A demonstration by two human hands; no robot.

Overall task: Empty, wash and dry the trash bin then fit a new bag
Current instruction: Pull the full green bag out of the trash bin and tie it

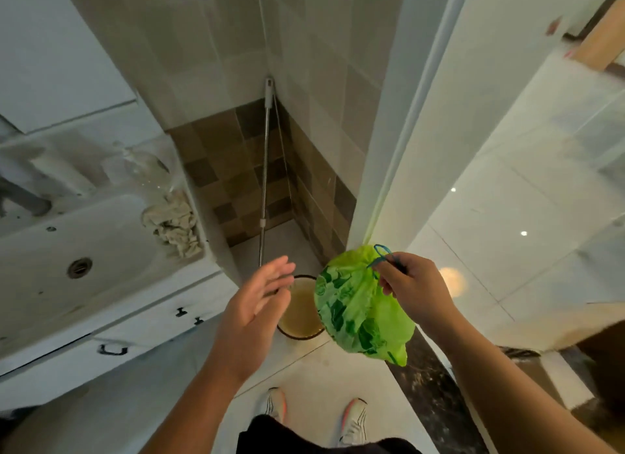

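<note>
Hands above the bin, the full bag lifted out.

The right hand [414,284] pinches the blue drawstring [384,254] of the green bag [358,313], which hangs bulging with contents I cannot see. The left hand [258,305] is spread open and holds nothing. Below and between them stands the trash bin [301,313], with no liner. Emptying looks nearly finished; washing, drying and a new bag remain.

Single head cam, wide-angle, looking steeply down and forward. Both hands close, lower centre: left hand [257,305], right hand [414,289]. Floor [338,369] and shoes [353,421] well below the hands; sink [101,237] off left.
</note>
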